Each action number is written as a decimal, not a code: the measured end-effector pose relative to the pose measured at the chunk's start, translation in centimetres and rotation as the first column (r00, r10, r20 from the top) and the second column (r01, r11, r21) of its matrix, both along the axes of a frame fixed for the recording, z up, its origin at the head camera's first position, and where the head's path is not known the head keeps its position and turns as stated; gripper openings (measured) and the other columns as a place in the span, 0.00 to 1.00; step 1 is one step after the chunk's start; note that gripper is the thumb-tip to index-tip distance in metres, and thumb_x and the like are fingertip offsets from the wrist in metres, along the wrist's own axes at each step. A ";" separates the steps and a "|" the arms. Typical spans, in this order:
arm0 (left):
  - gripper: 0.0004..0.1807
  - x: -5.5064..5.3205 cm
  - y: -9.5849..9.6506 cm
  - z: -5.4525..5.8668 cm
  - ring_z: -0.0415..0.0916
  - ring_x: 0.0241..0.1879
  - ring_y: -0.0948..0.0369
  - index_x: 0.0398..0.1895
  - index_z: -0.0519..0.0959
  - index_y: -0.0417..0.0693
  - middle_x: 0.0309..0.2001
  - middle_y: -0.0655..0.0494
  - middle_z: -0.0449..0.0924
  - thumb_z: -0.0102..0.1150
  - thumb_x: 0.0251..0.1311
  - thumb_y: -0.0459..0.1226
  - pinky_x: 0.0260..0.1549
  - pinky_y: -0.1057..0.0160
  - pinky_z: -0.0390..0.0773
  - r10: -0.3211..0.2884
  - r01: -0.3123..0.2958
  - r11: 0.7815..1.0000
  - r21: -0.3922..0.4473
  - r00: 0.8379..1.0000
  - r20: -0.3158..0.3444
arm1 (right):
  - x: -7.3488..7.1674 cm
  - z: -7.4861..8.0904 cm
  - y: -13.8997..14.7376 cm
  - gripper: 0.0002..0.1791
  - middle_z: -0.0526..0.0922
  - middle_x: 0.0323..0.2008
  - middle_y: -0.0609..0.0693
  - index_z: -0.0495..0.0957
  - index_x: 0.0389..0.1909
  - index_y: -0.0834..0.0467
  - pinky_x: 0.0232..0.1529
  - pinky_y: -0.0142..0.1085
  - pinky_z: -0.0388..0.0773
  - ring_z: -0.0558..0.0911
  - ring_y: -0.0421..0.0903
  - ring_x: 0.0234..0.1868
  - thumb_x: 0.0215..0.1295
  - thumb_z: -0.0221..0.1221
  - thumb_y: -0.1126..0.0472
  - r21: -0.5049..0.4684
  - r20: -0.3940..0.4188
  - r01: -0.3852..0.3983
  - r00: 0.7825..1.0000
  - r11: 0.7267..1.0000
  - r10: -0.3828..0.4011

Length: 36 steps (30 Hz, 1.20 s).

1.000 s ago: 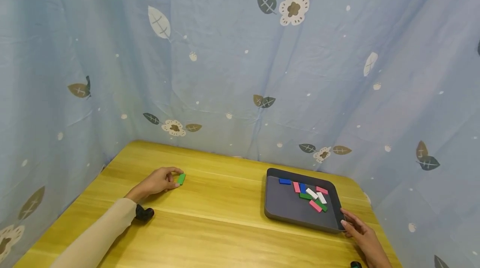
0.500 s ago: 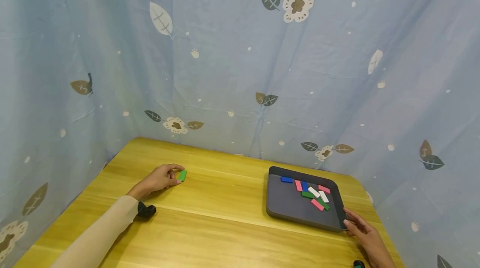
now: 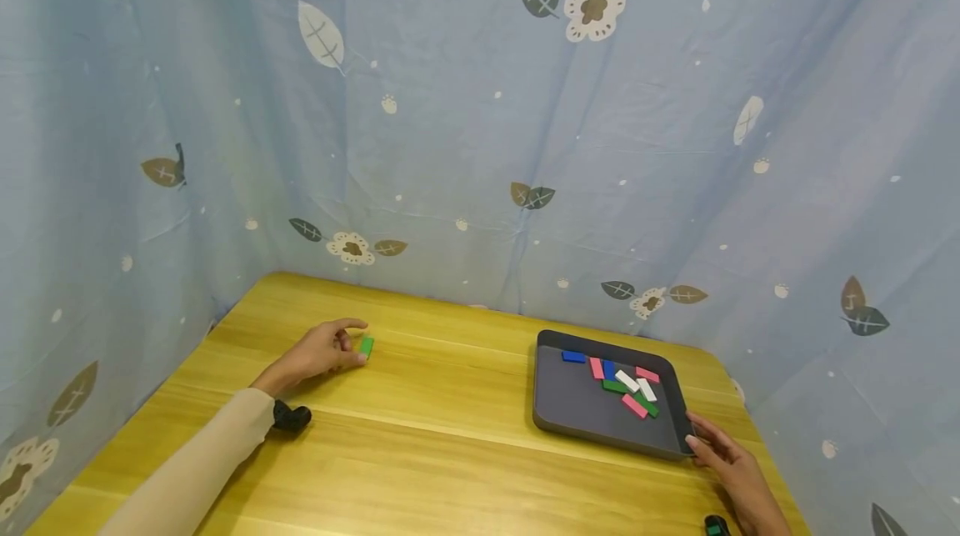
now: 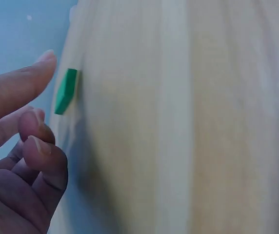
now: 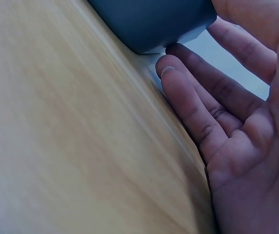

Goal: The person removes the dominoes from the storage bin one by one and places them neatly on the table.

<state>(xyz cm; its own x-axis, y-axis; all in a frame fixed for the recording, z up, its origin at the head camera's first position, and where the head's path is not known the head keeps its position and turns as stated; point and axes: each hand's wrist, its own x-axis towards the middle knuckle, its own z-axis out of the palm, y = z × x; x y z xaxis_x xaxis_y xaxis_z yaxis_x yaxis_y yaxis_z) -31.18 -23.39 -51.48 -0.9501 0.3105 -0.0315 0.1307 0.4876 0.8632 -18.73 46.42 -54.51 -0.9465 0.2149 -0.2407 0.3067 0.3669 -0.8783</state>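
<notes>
My left hand (image 3: 322, 348) is at the left of the table, its thumb and index finger spread apart beside a small green block (image 3: 366, 346). In the left wrist view the green block (image 4: 66, 91) stands on the table, with a gap between it and the extended index finger; the other fingers are bent. At the right, my right hand (image 3: 727, 461) holds the near right corner of a dark grey tray (image 3: 570, 403) between thumb and fingers. The right wrist view shows fingers reaching low against the wall of the tray (image 5: 159, 19).
Several pink, blue, white and green blocks (image 3: 626, 382) lie loosely in the tray, mostly towards its right half. The yellow wood-grain table (image 3: 420, 436) meets a blue patterned curtain (image 3: 450, 144) at its back and sides. A black wrist device (image 3: 291, 418) sits at the left wrist.
The left index finger and thumb have opened away from the green block, which is left standing on the table. The right hand stays at the tray corner; the head view shifts slightly.
</notes>
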 end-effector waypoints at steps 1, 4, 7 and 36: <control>0.36 -0.1 0.1 0.1 0.68 0.26 0.56 0.74 0.67 0.39 0.38 0.45 0.73 0.70 0.66 0.38 0.23 0.61 0.71 0.001 -0.001 1.000 0.005 1.000 -0.008 | 0.0 0.0 0.0 0.50 0.64 0.73 0.64 0.57 0.81 0.54 0.49 0.36 0.81 0.78 0.30 0.46 0.66 0.62 0.33 0.001 -0.001 0.002 1.000 1.000 -0.002; 0.33 -0.2 0.7 0.8 0.67 0.26 0.57 0.73 0.69 0.41 0.40 0.45 0.73 0.69 0.67 0.39 0.23 0.61 0.71 0.005 -0.004 1.000 0.014 0.999 -0.040 | 0.0 -0.1 0.0 0.49 0.64 0.73 0.64 0.58 0.81 0.54 0.49 0.36 0.81 0.78 0.31 0.46 0.67 0.62 0.34 0.007 -0.008 0.004 1.000 1.000 -0.004; 0.30 -0.2 1.7 1.4 0.68 0.26 0.57 0.70 0.72 0.44 0.41 0.45 0.74 0.68 0.68 0.40 0.23 0.60 0.73 0.008 -0.006 1.000 0.028 0.998 -0.062 | 0.1 -0.1 -0.1 0.48 0.65 0.73 0.64 0.58 0.81 0.54 0.49 0.37 0.81 0.79 0.32 0.46 0.67 0.62 0.34 0.010 -0.016 0.000 1.000 1.000 0.000; 0.21 -1.4 17.4 2.8 0.77 0.32 0.36 0.62 0.79 0.52 0.39 0.50 0.79 0.68 0.68 0.39 0.33 0.41 0.80 -0.281 0.292 0.952 0.094 0.953 -0.115 | 0.3 -0.3 -0.1 0.44 0.64 0.73 0.64 0.58 0.80 0.56 0.49 0.37 0.82 0.79 0.28 0.47 0.71 0.62 0.40 -0.019 -0.072 -0.026 0.997 0.999 0.024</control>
<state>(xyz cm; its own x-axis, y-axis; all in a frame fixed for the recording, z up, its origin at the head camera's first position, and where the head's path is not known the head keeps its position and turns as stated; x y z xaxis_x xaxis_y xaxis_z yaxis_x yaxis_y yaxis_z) -32.61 -5.94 -48.68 -0.8172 0.5664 0.1072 0.3388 0.3214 0.8842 -18.46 46.29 -54.79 -0.9665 0.1870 -0.1759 0.2335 0.3562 -0.9048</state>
